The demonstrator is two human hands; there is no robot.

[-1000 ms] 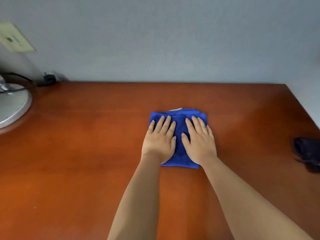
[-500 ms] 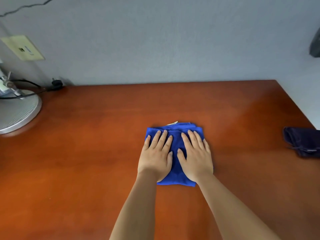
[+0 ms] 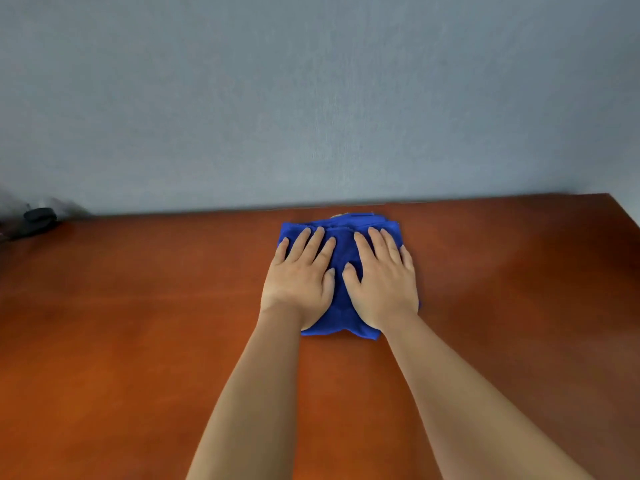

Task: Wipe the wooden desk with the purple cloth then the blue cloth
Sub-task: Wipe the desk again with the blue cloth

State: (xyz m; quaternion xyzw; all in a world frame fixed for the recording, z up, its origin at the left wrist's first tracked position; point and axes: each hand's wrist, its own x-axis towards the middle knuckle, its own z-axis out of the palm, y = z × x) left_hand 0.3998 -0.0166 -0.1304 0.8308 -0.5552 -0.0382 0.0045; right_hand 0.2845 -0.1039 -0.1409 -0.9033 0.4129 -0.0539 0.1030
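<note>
Wooden desk (image 3: 138, 341) against a grey-blue wall (image 3: 311, 98), your left hand (image 3: 299, 282) and right hand (image 3: 382, 282) flat (fingers straight) on the blue cloth (image 3: 341, 306), gripping nothing.

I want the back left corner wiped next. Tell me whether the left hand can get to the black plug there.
Probably yes. The left hand lies flat on the blue cloth, and only bare wooden desk separates it from the black plug, though that would take a long sideways stretch.

soft even light, blurry left edge
</note>
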